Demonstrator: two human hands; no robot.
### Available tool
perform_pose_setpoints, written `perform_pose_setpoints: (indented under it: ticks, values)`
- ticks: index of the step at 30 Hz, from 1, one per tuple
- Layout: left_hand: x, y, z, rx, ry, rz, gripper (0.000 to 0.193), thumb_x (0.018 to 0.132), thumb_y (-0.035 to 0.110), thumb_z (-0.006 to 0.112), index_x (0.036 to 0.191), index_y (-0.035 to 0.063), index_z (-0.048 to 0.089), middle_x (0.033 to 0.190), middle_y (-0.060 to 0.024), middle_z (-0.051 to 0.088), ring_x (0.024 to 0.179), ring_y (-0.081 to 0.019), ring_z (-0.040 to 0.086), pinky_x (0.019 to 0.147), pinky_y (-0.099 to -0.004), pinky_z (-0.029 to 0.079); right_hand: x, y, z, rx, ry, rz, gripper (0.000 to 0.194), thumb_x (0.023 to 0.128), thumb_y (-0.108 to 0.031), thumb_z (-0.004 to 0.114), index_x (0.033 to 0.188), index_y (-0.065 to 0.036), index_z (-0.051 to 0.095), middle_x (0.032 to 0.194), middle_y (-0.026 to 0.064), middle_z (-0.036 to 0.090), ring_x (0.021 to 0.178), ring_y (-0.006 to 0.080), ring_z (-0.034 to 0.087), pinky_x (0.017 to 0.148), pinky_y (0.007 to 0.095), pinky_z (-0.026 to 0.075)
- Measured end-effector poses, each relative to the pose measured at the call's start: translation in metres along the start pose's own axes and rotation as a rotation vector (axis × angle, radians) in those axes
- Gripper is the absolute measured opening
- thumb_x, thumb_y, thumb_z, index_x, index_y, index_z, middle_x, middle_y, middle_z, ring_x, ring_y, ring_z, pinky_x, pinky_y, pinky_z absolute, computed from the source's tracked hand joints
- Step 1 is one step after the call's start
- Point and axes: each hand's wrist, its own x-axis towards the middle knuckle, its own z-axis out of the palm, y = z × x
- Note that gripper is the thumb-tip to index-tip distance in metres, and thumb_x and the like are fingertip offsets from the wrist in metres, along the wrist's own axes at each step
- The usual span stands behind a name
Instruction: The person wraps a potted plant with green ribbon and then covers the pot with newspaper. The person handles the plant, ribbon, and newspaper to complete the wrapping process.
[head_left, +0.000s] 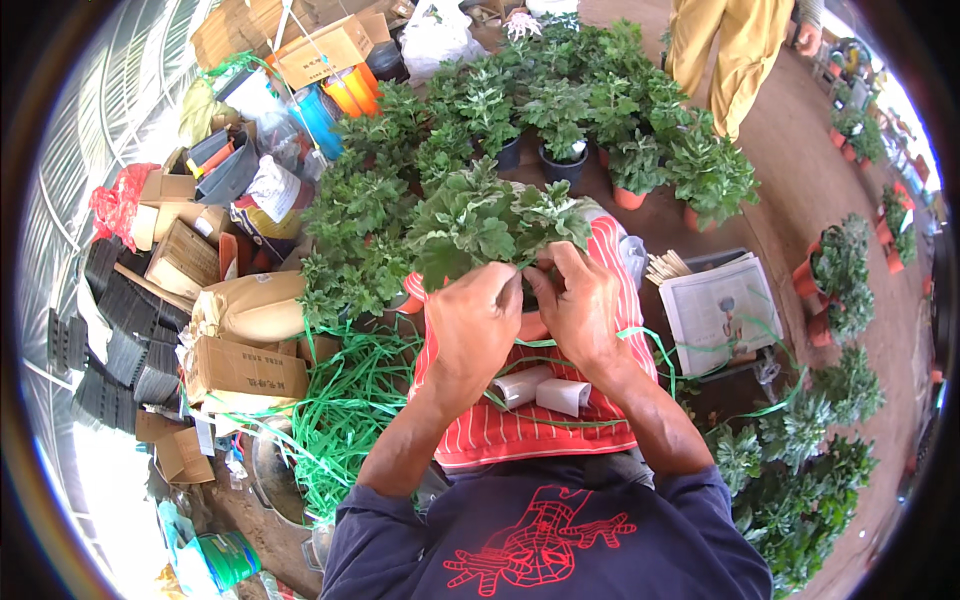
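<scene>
In front of me stands a leafy chrysanthemum plant (480, 225) in a reddish pot (532, 328), which is mostly hidden by my hands. My left hand (476, 322) and my right hand (579, 304) meet at the near side of its stems, fingertips pinched close together. A bit of green plastic strip (637, 331) shows between the fingers and trails off past my right wrist. Under the pot, a red striped cloth (517, 441) covers my lap. Two white rolls (562, 398) lie on that cloth, just below my wrists.
Several potted chrysanthemums (559, 112) crowd the ground ahead. A heap of green strips (337, 420) lies left, beside cardboard boxes (244, 369). To the right, a newspaper (720, 315) and wooden sticks (667, 266) rest on a dark crate. A person in tan trousers (731, 56) stands beyond.
</scene>
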Motion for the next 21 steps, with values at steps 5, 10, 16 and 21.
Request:
perform_pose_setpoints:
  ticks: [5, 10, 16, 21]
  values:
    - [-0.010, -0.010, 0.006, 0.071, 0.082, 0.235, 0.015, 0.080, -0.007, 0.076, 0.091, 0.0014, 0.070, 0.067, -0.0107, 0.062, 0.051, -0.0255, 0.058, 0.048, -0.0365, 0.042, 0.002, 0.004, -0.002, 0.123, -0.051, 0.054, 0.016, 0.084, -0.004, 0.070, 0.100, -0.004, 0.073, 0.081, 0.0177, 0.073, 0.071, 0.0366, 0.071, 0.064, 0.0456, 0.055]
    - [-0.012, -0.022, 0.006, 0.096, 0.128, 0.351, 0.019, 0.077, -0.009, 0.076, 0.088, 0.0046, 0.068, 0.063, -0.0066, 0.055, 0.050, -0.0245, 0.054, 0.047, -0.0374, 0.038, 0.009, 0.006, -0.011, 0.012, -0.180, 0.138, 0.015, 0.086, -0.005, 0.066, 0.097, 0.000, 0.074, 0.071, 0.0204, 0.070, 0.063, 0.0370, 0.071, 0.059, 0.0439, 0.055]
    - [-0.015, -0.029, 0.005, 0.067, 0.098, 0.440, 0.021, 0.073, -0.008, 0.077, 0.085, 0.0057, 0.066, 0.064, -0.0038, 0.053, 0.051, -0.0220, 0.053, 0.046, -0.0361, 0.037, 0.015, 0.004, -0.004, 0.486, -0.337, 0.363, 0.017, 0.093, -0.011, 0.069, 0.092, 0.005, 0.073, 0.067, 0.0092, 0.069, 0.061, 0.0090, 0.065, 0.054, 0.0323, 0.054]
    - [-0.014, -0.029, 0.004, 0.072, 0.101, 0.460, 0.021, 0.072, -0.007, 0.078, 0.084, 0.0062, 0.066, 0.065, -0.0027, 0.052, 0.051, -0.0211, 0.052, 0.046, -0.0356, 0.036, 0.011, 0.001, 0.001, 0.691, -0.306, 0.560, 0.012, 0.093, -0.006, 0.073, 0.091, 0.006, 0.073, 0.077, 0.0032, 0.071, 0.067, 0.0058, 0.059, 0.058, 0.0270, 0.051]
